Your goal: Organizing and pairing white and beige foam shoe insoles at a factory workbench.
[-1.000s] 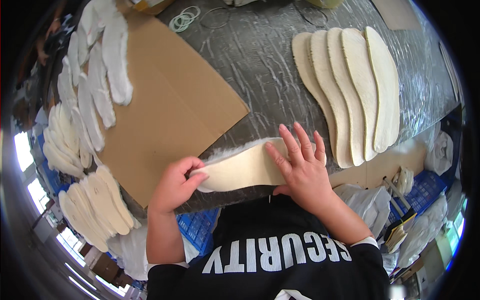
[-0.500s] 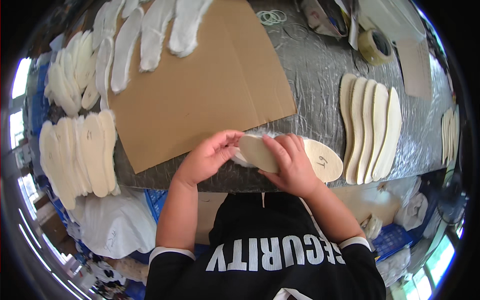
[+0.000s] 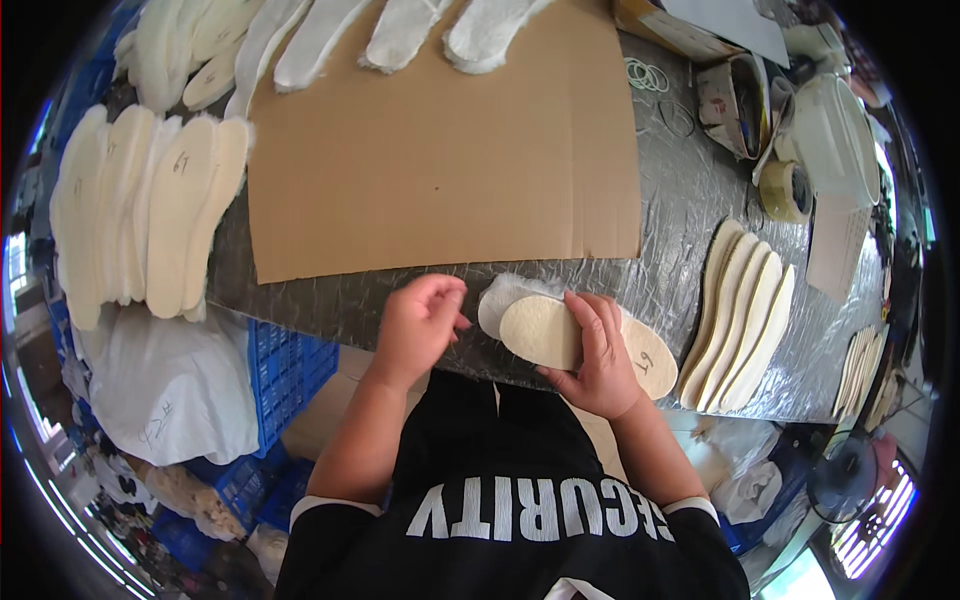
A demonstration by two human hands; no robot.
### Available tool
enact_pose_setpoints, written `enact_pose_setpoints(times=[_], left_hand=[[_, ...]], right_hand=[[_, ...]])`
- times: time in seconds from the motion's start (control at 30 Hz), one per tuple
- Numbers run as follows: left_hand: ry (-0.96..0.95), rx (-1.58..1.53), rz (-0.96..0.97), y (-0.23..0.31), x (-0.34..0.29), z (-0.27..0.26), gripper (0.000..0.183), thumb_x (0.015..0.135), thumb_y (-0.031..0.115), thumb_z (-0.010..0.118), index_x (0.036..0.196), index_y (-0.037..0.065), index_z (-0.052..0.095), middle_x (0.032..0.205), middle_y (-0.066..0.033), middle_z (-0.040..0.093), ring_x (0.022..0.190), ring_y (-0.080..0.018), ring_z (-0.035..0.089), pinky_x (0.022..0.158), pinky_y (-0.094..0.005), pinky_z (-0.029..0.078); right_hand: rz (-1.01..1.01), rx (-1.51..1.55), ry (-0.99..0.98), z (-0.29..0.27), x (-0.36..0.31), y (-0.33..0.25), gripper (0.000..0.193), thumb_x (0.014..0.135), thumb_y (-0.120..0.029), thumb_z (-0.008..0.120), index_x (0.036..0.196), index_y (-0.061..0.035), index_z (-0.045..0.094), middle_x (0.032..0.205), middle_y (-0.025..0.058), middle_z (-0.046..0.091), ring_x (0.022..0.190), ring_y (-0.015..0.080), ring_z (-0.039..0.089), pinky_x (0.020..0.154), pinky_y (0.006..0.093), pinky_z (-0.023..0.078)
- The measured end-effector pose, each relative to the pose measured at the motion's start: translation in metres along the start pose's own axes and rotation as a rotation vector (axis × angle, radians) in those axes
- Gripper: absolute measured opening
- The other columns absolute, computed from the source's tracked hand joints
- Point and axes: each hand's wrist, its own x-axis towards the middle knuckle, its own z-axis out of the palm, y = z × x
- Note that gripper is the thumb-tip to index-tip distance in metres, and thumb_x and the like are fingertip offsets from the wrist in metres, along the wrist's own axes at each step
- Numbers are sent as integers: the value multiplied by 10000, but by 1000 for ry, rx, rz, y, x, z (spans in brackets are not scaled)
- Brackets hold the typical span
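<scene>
My right hand point(image 3: 602, 360) is closed around the middle of a cream insole point(image 3: 536, 334), thumb on the near edge and fingers across the top. A fluffy white layer point(image 3: 493, 300) pokes out beyond its left and far edges. On the other side of the hand a cream end point(image 3: 652, 362) with a handwritten mark shows; my fingers hide how the pieces join. Just left of the insole, apart from it, my left hand point(image 3: 425, 318) is raised with loosely curled fingers, thumb and fingertips apart, and nothing visible between them.
Brown cardboard point(image 3: 440, 180) covers much of the dark table point(image 3: 330, 310), with fluffy white insoles point(image 3: 400, 35) along its far edge. Marked insoles point(image 3: 180, 215) lie at left, a fanned row point(image 3: 740, 320) at right. Tape point(image 3: 785, 192) and a plastic tub point(image 3: 835, 135) stand at far right.
My left hand has come off the insole's left end and moved slightly left. The right hand still grips the insole. The whole view has shifted, showing more of the table's right side.
</scene>
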Motion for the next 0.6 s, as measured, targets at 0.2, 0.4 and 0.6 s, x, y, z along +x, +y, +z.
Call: enact_pose_setpoints(times=[0.2,0.4,0.6], left_hand=[[-75,23,-164,4,0,9,182,928,132,594,988,-28,658,828,-61,674,607,-106,643,493,-220,466],[-131,14,-81,-4,6,7,149,919,100,594,945,-32,657,775,-49,651,564,-88,582,497,-231,460],[-188,19,-39,1,5,7,125,932,80,569,897,-25,627,728,-42,619,584,-92,567,536,-250,469]], right_hand=[[37,-74,-21,7,2,-9,864,598,-170,830,1348,-4,435,1190,186,459,1074,394,453,956,477,394],[50,-173,-111,11,5,-8,905,572,-220,844,1356,-15,440,1190,164,449,1107,376,420,966,482,359],[20,-217,-119,12,5,-10,907,584,-198,826,1374,-24,416,1225,161,449,1109,375,431,960,493,348]])
